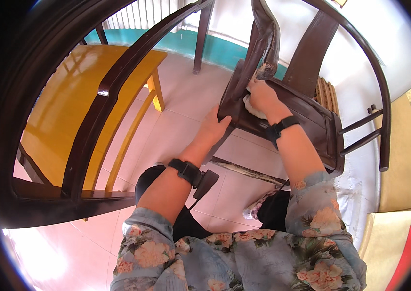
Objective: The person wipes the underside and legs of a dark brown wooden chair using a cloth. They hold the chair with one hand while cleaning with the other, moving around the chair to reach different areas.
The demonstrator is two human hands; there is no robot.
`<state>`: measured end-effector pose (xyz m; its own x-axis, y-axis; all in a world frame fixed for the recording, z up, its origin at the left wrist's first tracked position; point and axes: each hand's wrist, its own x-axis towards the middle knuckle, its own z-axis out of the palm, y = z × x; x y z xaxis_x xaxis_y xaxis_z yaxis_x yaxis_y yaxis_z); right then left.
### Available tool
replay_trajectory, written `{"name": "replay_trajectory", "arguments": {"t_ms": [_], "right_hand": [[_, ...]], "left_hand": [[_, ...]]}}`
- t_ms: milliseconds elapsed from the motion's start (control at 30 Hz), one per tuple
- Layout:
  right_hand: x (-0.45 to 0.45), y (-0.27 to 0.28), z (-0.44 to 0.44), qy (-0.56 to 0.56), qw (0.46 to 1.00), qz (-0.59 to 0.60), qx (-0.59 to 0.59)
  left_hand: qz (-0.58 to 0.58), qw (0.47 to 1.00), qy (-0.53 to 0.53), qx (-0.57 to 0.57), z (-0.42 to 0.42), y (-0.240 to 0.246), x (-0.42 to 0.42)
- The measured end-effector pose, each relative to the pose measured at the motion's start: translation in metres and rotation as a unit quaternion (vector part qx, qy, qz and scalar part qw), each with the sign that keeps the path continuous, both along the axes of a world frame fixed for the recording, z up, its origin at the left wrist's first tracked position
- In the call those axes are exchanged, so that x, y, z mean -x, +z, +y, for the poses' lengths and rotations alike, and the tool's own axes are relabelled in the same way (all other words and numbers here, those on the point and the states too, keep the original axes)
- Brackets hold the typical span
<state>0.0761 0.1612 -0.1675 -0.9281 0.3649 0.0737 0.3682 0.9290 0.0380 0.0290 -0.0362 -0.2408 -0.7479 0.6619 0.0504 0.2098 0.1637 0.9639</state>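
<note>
A dark brown wooden armchair (300,109) stands before me, turned at an angle. My left hand (218,125) grips the front corner of its seat, with the thumb on top and the fingers over the far edge. My right hand (263,96) presses a white cloth (254,108) on the seat beside the upright post under the armrest. The armrest's curved end (266,71) looks worn and pale just above that hand. Below the seat, the chair's footrest bar (249,171) shows scuffed, light patches.
A yellow wooden table (81,91) stands at the left, partly behind another dark wooden chair frame (92,127) close to me. A radiator (141,14) is on the far wall. Cream and gold panels (394,152) rise at the right.
</note>
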Motion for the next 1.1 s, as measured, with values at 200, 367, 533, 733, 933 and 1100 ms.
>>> {"name": "replay_trajectory", "arguments": {"t_ms": [200, 367, 533, 733, 933, 1100], "right_hand": [[-0.035, -0.007, -0.019, 0.091, 0.993, 0.073, -0.011], [-0.039, -0.007, -0.021, 0.066, 0.996, 0.062, -0.015], [-0.008, -0.018, -0.006, 0.008, 0.996, 0.091, -0.011], [0.029, -0.023, 0.045, -0.050, 0.994, 0.063, 0.067], [0.041, -0.012, 0.084, -0.073, 0.961, 0.141, 0.225], [0.062, -0.016, 0.093, -0.046, 0.954, 0.151, 0.255]], "left_hand": [[-0.011, 1.000, -0.020, -0.005, -0.001, -0.003, 0.002], [-0.019, 1.000, -0.016, -0.007, -0.002, -0.003, 0.003], [-0.052, 0.998, -0.026, -0.020, -0.002, -0.006, 0.002], [-0.070, 0.997, -0.041, -0.007, -0.002, -0.007, 0.000], [0.012, 0.999, -0.032, 0.039, -0.004, -0.001, -0.005], [0.013, 0.998, -0.037, 0.048, -0.004, 0.003, -0.006]]}}
